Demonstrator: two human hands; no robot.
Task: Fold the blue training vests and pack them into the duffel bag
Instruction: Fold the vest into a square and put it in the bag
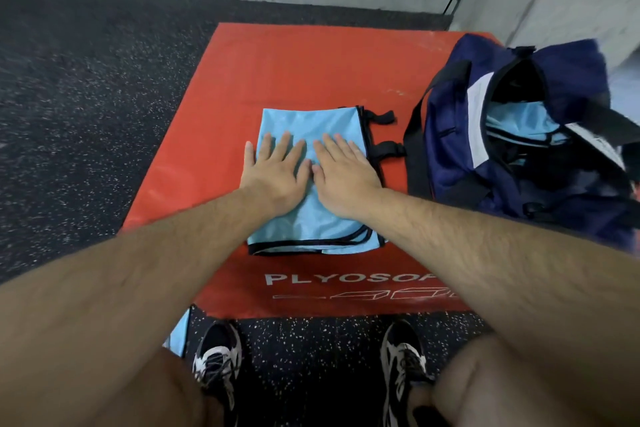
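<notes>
Down by the shoes [218, 357] there's a bit of light blue fabric [180, 329] poking out just left of the left one, then comes the red plyo box [294, 62]. The folded blue vest [311, 125] lies about mid-box, and both hands are flat on it with fingers straight: left hand [277, 166] over its left edge, right hand [343, 170] on its right half, thumbs just about touching, with two black straps [384, 116] sticking out of its right side. Further back along the box's right edge sits the navy duffel bag [485, 163], unzipped, with more light blue cloth [519, 121] showing inside.
</notes>
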